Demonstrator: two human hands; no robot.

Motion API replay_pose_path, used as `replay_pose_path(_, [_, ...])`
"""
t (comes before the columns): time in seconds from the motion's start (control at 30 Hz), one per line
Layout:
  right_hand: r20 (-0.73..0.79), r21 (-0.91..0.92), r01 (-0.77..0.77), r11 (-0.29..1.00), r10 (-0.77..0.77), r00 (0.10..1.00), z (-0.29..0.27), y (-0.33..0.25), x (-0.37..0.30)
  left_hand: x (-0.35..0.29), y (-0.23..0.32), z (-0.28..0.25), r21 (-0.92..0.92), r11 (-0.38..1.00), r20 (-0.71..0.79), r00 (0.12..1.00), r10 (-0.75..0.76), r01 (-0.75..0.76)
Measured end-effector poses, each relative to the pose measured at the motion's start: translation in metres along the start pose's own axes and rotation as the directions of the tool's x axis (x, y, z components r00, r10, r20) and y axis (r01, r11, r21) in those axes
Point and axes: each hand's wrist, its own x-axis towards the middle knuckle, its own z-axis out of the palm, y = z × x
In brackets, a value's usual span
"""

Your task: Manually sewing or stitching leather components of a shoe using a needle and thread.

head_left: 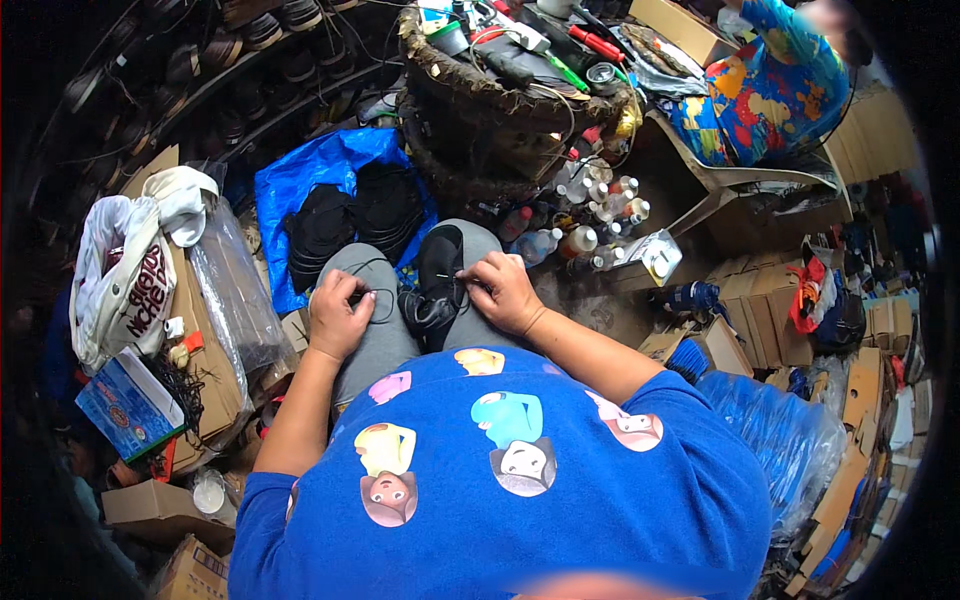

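Note:
A black shoe (438,268) rests on my lap between my grey-clad knees, its opening facing away from me. Left of it, my left hand (340,312) has thumb and fingers pinched together on a thin black shoelace (383,293), which curves out over the grey trouser leg. My right hand (500,290) is closed at the shoe's right side, fingertips against the lacing. A dark strand shows just below those fingertips, and the pinch itself is partly hidden. Beyond my knees, several black shoe pieces (388,208) lie stacked on a blue plastic sheet (285,180).
A round, rough-edged work stand (470,85) full of tools is ahead, with several bottles (580,240) beside it. Cardboard and a white cloth bag (115,270) lie left. At right are blue plastic-wrapped goods (765,430), cartons and a chair (700,165) with a person in patterned clothing.

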Motion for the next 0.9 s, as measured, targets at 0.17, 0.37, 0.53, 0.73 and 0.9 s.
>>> replay_pose_path(0.17, [0.004, 0.025, -0.013, 1.0, 0.013, 1.0, -0.004, -0.001, 0.001, 0.0, -0.001, 0.001, 0.003, 1.0, -0.011, 1.0, 0.005, -0.005])
replay_pose_path(0.37, [0.028, 0.05, -0.033, 0.998, 0.032, 0.999, -0.006, 0.003, 0.001, 0.006, 0.011, -0.009, 0.05, 0.996, 0.098, 0.992, 0.073, -0.078])
replay_pose_path(0.53, [0.006, 0.085, -0.016, 0.996, 0.016, 1.0, -0.003, -0.001, 0.003, 0.002, 0.003, -0.011, -0.01, 0.999, 0.093, 0.995, -0.041, 0.042])
replay_pose_path(0.73, [0.007, 0.063, -0.021, 0.998, 0.02, 1.0, -0.003, 0.0, -0.003, 0.009, 0.007, -0.04, -0.238, 0.969, -0.098, 0.992, -0.083, 0.057])
replay_pose_path(0.9, [-0.027, 0.041, -0.044, 0.998, 0.045, 0.999, -0.006, 0.004, -0.003, 0.027, 0.094, -0.122, -0.673, 0.737, -0.032, 0.998, 0.055, -0.062])
